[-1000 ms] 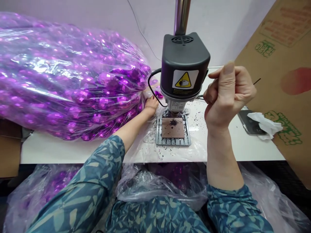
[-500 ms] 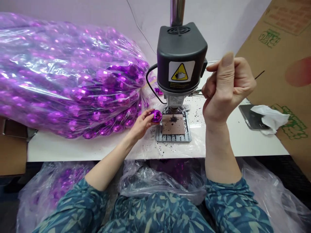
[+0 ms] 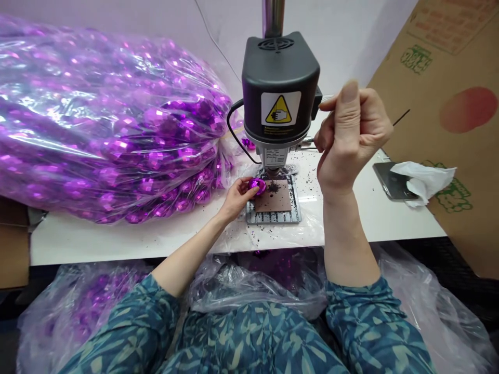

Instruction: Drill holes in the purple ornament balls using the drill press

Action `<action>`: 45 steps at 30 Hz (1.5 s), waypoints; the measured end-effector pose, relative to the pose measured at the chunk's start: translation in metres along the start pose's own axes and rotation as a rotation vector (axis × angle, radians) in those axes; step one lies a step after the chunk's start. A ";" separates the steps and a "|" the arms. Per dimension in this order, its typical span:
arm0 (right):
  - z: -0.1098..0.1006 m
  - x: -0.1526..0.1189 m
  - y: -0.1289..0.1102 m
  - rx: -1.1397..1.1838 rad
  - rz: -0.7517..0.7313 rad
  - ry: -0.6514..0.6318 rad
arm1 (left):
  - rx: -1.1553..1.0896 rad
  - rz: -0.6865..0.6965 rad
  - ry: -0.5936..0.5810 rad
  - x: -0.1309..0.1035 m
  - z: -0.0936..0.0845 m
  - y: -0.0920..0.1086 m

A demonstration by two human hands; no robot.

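My left hand (image 3: pixel 238 197) pinches a shiny purple faceted ball (image 3: pixel 257 186) between thumb and fingers. The ball is at the left edge of a brown square board (image 3: pixel 278 200), just left of the spot below the drill press's chuck (image 3: pixel 272 170). Under the board is a slotted grey metal base (image 3: pixel 273 218). My right hand (image 3: pixel 349 135) is closed beside the black drill press head (image 3: pixel 280 78), its fingers curled around the press's lever (image 3: pixel 307 141). Most of that lever is hidden by the fingers. Dark shavings lie on the board and around the base.
A large clear bag of purple balls (image 3: pixel 117 130) fills the left of the white table (image 3: pixel 97 239). At right lie a phone (image 3: pixel 392 179) and a crumpled tissue (image 3: pixel 424 179), near a cardboard box (image 3: pixel 448 62). An open plastic bag (image 3: pixel 253 291) hangs below the table edge.
My left hand has brought the ball rightward onto the board's edge, and the ball has turned. My right hand keeps its hold on the lever. The whole view has shifted slightly.
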State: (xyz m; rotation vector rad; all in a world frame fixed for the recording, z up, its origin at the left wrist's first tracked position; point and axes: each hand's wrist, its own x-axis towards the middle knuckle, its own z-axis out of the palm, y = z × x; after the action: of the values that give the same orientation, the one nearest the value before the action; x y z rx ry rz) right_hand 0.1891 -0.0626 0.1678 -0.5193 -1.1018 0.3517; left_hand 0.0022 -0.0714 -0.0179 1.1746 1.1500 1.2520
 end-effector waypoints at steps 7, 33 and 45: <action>0.002 0.004 -0.001 -0.123 0.010 0.023 | 0.211 0.112 -0.080 -0.004 0.004 -0.005; 0.003 0.006 0.001 -0.152 -0.001 0.002 | 0.244 0.221 -0.167 -0.007 0.034 -0.016; -0.017 -0.032 0.009 -0.048 -0.109 0.075 | 0.242 0.210 -0.178 -0.008 0.033 -0.016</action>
State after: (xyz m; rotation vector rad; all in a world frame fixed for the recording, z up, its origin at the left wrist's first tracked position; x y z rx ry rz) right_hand 0.1907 -0.0751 0.1326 -0.5086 -1.0630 0.2098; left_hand 0.0360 -0.0794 -0.0322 1.5890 1.0876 1.1570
